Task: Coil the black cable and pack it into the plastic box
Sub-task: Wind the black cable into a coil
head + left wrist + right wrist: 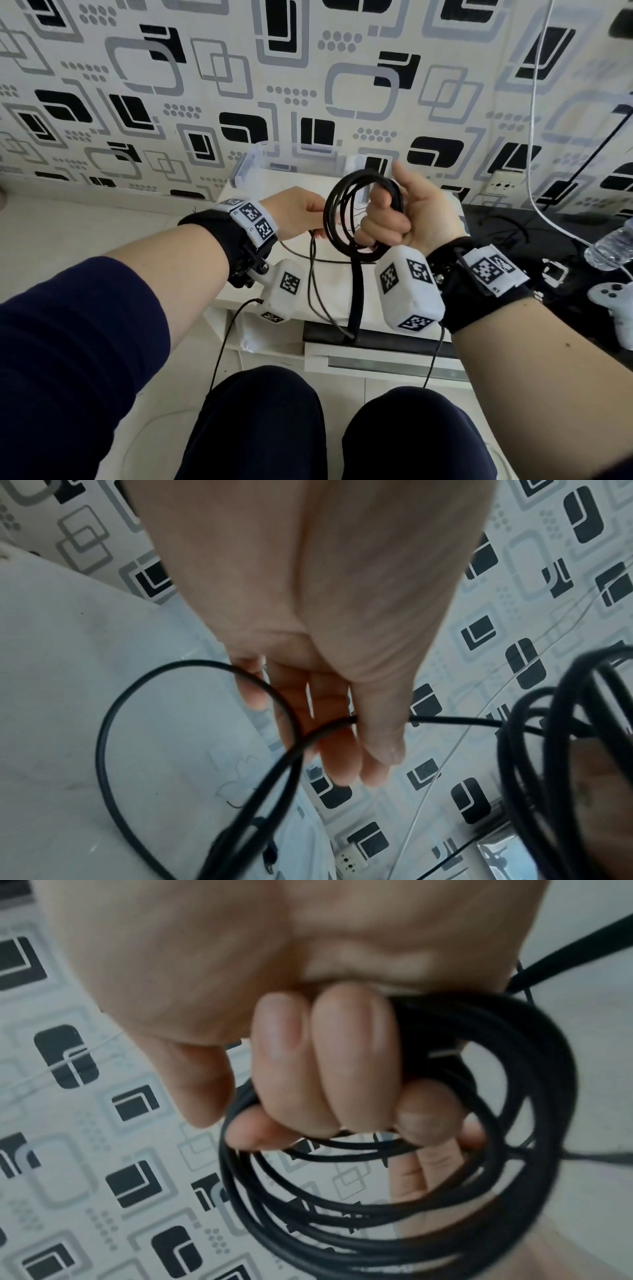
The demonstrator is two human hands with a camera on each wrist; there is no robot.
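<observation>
The black cable (337, 219) is wound into several loops, and my right hand (394, 216) grips that coil (428, 1164) in a fist, held up above the white table. My left hand (301, 217) sits just left of the coil and pinches a loose strand of the cable (342, 725) between thumb and fingers. The free tail hangs down over the table's front edge (329, 308). The clear plastic box (250, 168) stands at the back of the table against the wall, partly hidden behind the coil and my right hand.
A patterned wall rises right behind the table (342, 284). To the right are a dark surface with a plastic water bottle (613, 246), a white game controller (613, 301), a wall socket (503, 186) and a white cord (534, 137). My knees are below.
</observation>
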